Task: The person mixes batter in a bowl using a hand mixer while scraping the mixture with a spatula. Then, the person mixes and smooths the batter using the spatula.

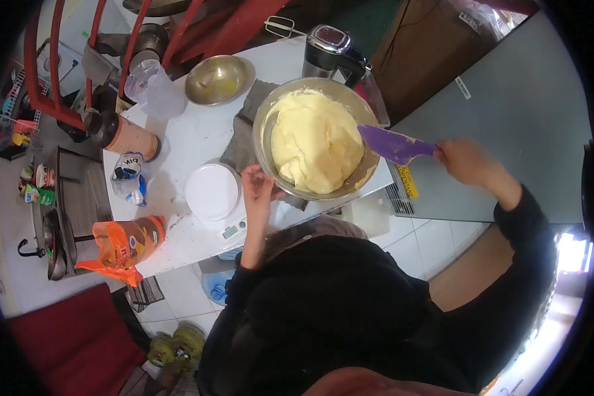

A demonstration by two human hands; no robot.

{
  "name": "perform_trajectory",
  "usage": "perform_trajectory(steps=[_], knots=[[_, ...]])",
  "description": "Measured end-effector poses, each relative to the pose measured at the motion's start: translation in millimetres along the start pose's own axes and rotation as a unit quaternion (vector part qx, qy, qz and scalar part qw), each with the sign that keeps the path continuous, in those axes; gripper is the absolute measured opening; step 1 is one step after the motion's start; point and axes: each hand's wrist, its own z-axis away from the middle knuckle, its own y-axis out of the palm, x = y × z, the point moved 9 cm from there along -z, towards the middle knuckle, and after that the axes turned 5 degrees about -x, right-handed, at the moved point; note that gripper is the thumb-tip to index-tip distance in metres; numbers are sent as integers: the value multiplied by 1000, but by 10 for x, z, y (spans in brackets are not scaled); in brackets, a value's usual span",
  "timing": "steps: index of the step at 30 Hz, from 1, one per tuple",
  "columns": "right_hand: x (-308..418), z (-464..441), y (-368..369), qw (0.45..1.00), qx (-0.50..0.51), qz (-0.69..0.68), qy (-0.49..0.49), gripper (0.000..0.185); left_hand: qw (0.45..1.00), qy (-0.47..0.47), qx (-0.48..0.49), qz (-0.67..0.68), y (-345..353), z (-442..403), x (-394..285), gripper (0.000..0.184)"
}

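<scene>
A large metal bowl [263, 153] holds thick pale yellow batter [310, 135]. My left hand [257, 188] is at the bowl's lower left side, its fingers closed on the rim. In my right hand [465, 162] is the handle of a purple spatula [393, 145], whose blade reaches over the right part of the bowl and has a little batter along its edge. Under the bowl lies a grey cloth [241, 142]. Left of my left hand stands a white kitchen scale [234, 229] with a round white lid or plate [212, 192] on it.
On the white table [178, 231] are a smaller metal bowl [216, 80], a clear plastic jug [155, 92], a brown bottle [132, 137], a blue-white packet [129, 175] and an orange bag [129, 244]. A hand mixer [327, 53] stands behind the large bowl. A grey cabinet surface [495, 125] is at right.
</scene>
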Motion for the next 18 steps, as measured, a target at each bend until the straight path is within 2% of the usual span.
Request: perform_trajectory(steps=[2, 3, 5, 8, 11, 14, 17, 18], knots=[[95, -104, 3, 999, 0, 30, -19, 22, 1000, 6, 0, -3, -40, 10, -118, 33], [-29, -44, -100, 995, -1, 99, -21, 22, 999, -4, 6, 43, 217, 58, 116, 33], [180, -125, -114, 987, -24, 148, -65, 22, 999, 3, 3, 42, 132, 27, 57, 33], [525, -164, -59, 967, 150, 171, -111, 25, 998, 22, 8, 62, 35, 30, -19, 34], [705, -42, -123, 958, 283, 42, 3, 28, 998, 11, -17, 66, -131, 45, -42, 33], [795, -111, 94, 932, 344, -108, -34, 32, 996, 30, -35, 82, -276, 38, -85, 35], [826, -172, 6, 938, 260, -226, -40, 28, 994, 33, -55, 93, -375, 17, -107, 34], [847, -225, -134, 960, 136, -217, -116, 26, 993, 31, -62, 91, -392, 17, -109, 34]])
